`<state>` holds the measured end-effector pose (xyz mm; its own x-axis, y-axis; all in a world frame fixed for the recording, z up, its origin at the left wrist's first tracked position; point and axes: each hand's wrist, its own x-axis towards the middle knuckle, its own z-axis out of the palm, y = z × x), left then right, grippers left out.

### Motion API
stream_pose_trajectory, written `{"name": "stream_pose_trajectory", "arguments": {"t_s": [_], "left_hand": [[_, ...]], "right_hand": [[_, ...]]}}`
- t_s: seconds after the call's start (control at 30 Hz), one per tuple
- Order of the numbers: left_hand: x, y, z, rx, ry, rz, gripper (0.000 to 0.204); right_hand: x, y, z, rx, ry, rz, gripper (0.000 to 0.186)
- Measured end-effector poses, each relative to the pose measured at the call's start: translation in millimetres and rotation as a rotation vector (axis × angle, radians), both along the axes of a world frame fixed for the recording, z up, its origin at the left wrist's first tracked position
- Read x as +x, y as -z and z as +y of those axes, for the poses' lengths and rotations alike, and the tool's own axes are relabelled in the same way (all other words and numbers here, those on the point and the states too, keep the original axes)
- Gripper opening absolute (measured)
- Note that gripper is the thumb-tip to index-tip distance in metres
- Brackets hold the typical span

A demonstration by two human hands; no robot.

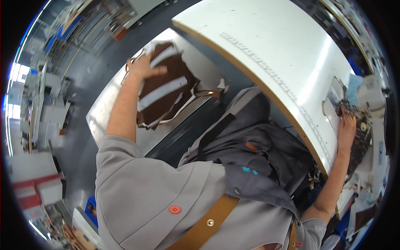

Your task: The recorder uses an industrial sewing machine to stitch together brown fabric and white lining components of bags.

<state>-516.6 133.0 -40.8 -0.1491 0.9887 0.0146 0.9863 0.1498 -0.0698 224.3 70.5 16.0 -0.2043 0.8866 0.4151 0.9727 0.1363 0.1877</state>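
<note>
At the left, my left hand [145,68] lies over the far-left edge of a dark brown, leather-like bag part [178,67], with its thumb stretched out across it. White strips [163,92] lie on the brown surface, and a brown strap with a metal fitting [207,93] sticks out at its right. The bag part rests on a pale side table [107,99]. At the far right, my right hand [348,125] has its fingers bent together at the metal parts of a sewing machine [349,107]. What they grip there is too small to make out.
A white worktable [266,35] with a ruler scale [266,68] along its near edge curves across the upper right. A light blue cloth or paper [354,88] hangs by the machine. Grey floor [83,137] and other workbenches [50,104] lie at the left.
</note>
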Motion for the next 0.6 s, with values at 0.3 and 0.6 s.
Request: {"name": "stream_pose_trajectory", "arguments": {"t_s": [0.3,0.6], "left_hand": [[-49,71,16,-0.227,0.126,0.070,0.083],[90,-37,24,0.026,0.270,-0.195,0.083]], "right_hand": [[-27,2,-5,-0.043,0.080,-0.045,0.015],[0,-71,-151,0.448,0.001,0.150,0.015]]}}
